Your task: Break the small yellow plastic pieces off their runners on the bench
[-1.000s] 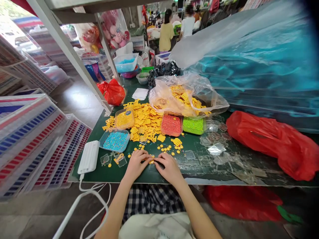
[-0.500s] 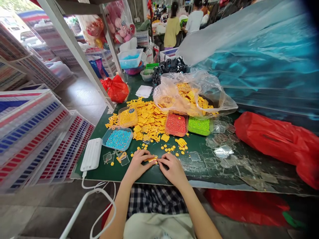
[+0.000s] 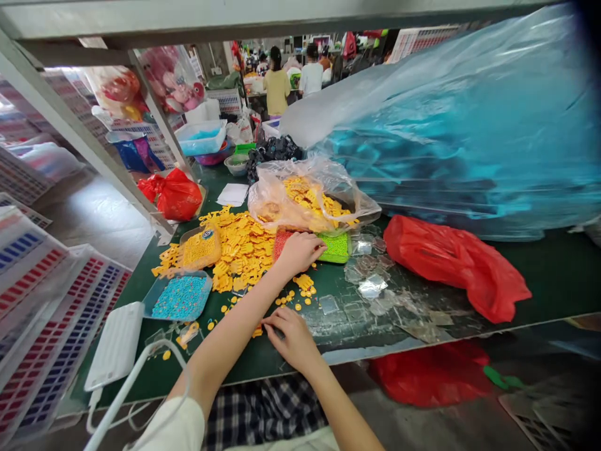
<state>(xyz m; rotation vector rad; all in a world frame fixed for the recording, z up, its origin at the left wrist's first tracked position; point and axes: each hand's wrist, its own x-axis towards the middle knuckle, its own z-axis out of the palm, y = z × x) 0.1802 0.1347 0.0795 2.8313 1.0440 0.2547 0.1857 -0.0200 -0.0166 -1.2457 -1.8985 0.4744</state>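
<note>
My left hand (image 3: pixel 301 252) is stretched forward over the red bead tub (image 3: pixel 282 241) and the edge of the green bead tub (image 3: pixel 337 247). Its fingers are bent together at the green beads, and whatever lies between the tips is hidden. Nearer the table's front edge, my right hand (image 3: pixel 292 337) pinches the end of a small yellow plastic piece (image 3: pixel 257 331), partly covered by my left forearm. Several small yellow discs (image 3: pixel 300 300) and a hand-shaped yellow piece (image 3: pixel 305 283) lie between the hands and the tubs.
A heap of yellow pieces (image 3: pixel 241 241) lies left of the tubs, beside yellow beads (image 3: pixel 200 249) and blue beads (image 3: pixel 181 297). A power bank (image 3: pixel 115 344) with a cable sits left. Clear plastic squares (image 3: pixel 373 285) and a red bag (image 3: pixel 451 263) lie right. A shelf beam (image 3: pixel 282 22) crosses above.
My left hand has left the small yellow piece and reached forward and right to the bead tubs. My right hand stays by the piece. The view has turned to the right.
</note>
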